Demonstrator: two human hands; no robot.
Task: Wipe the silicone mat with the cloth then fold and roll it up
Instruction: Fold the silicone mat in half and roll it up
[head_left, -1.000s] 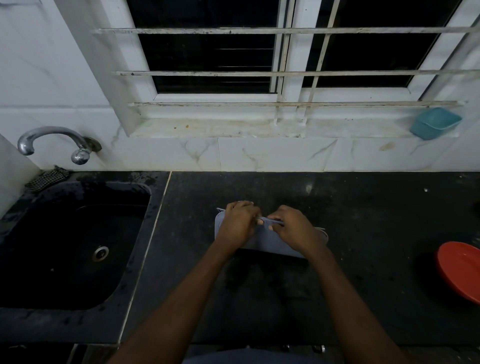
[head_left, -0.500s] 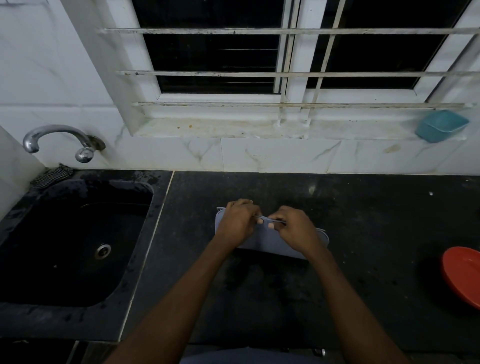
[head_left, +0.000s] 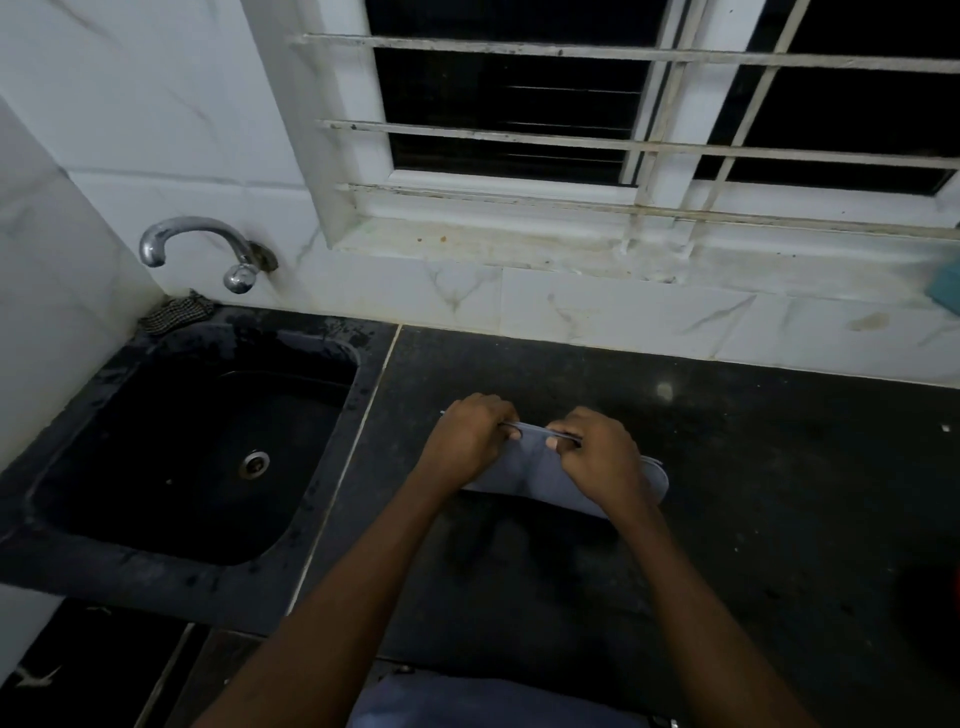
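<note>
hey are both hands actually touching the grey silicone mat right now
Touching. The head view shows the left hand and right hand each closed over the far edge of the mat, with that edge pinched in their fingers.

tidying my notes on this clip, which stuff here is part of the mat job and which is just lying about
In use: grey-blue silicone mat, folded on the black counter; left hand and right hand pinching its far edge.

Lying about: checked cloth behind the black sink; chrome tap; teal container.
</note>
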